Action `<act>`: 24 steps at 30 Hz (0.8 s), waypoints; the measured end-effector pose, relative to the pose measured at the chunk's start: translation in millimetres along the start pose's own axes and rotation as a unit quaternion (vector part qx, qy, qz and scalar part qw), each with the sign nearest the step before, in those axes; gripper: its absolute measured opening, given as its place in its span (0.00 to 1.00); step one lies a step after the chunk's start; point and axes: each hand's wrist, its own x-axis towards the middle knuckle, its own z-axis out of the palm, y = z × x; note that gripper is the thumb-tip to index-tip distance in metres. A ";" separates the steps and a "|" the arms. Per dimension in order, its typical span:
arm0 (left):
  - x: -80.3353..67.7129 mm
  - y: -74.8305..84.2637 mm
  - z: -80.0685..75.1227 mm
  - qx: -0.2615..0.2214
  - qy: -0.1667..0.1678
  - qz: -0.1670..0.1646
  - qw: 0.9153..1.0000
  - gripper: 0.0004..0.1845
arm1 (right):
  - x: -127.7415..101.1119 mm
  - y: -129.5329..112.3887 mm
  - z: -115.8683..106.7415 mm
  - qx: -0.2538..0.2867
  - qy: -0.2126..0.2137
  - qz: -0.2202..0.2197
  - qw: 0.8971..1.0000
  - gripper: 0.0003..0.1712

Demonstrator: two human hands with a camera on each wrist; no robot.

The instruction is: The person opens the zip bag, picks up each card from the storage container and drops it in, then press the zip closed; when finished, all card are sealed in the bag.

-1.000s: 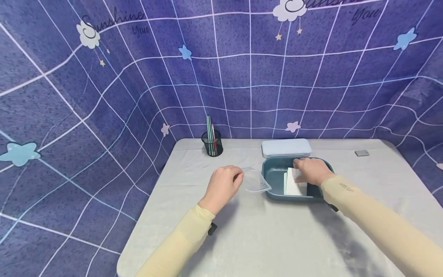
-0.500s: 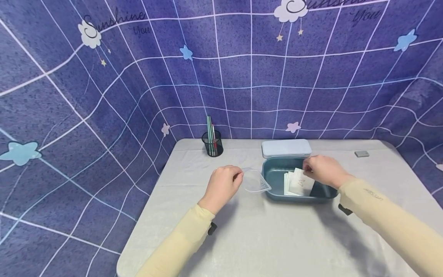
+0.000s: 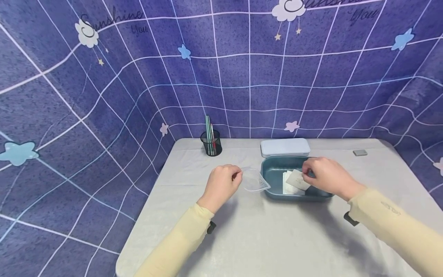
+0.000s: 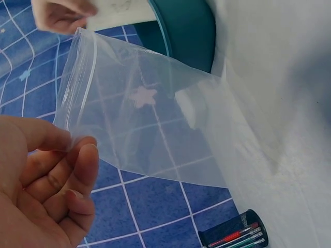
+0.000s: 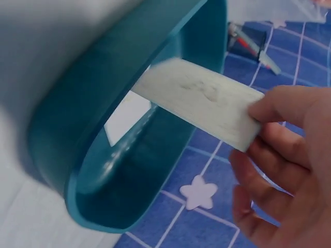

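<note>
My left hand (image 3: 221,184) pinches the top edge of a clear zip bag (image 4: 139,108) between thumb and fingertips, left of a teal bin (image 3: 277,197). The bag hangs toward the bin, and I see nothing inside it. With thumb and fingers, my right hand (image 3: 327,177) pinches one end of a whitish card (image 5: 201,93) with faint grey marks. This card is tilted above the bin's opening. Underneath it, several white cards (image 3: 288,188) lie in the bin, partly covered by the held one.
Behind the bin lies a pale blue case (image 3: 285,147). A black mesh cup (image 3: 212,148) with pens stands at the back left. A small grey block (image 3: 360,152) sits at the back right. Patterned blue cloth (image 3: 235,88) hangs behind the white table (image 3: 242,238).
My right hand has drawn back to the right, lifting a card off the others and tilting it flatter. The left hand and the bag have stayed nearly still.
</note>
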 end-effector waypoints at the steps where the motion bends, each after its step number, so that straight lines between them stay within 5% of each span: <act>1: 0.0 0.2 -0.3 -0.001 0.000 -0.001 1.000 0.07 | 0.0 -4.0 -1.2 -0.003 0.016 -0.002 1.000 0.06; 14: 2.7 0.1 0.4 0.006 -0.007 -0.005 1.000 0.07 | 8.2 -74.2 -33.0 -0.005 0.192 -0.106 0.976 0.03; 24: 4.4 0.7 1.8 0.003 -0.006 0.000 1.000 0.08 | 16.0 -108.7 -36.2 0.027 0.230 -0.165 0.959 0.01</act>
